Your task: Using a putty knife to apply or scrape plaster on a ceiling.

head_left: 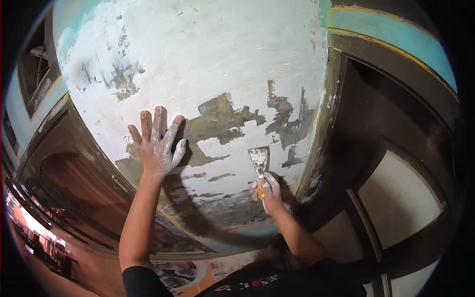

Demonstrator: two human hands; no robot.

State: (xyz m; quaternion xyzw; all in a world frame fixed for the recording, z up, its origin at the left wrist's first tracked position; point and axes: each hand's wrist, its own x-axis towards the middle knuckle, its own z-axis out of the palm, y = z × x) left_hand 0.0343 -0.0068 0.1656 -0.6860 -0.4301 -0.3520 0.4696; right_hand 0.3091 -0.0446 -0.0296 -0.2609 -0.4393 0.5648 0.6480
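Two dusty hands work a patchy wall [208, 54]: left hand [157, 146] pressed flat, fingers spread; right hand [267, 190] clenched around a putty knife [259, 163] by its yellow handle, the light, springy-looking blade touching fresh white filler.

Both bare forearms end in a left grip [156, 143] and right grip [267, 190] dusted white with plaster, below short black sleeves.

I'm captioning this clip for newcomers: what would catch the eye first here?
The wall, thickly smeared with white putty, with dark bare patches at its middle. The left hand, dusted white, presses flat against it, and the right hand holds a putty knife blade-up lower right, beside a dark door frame.
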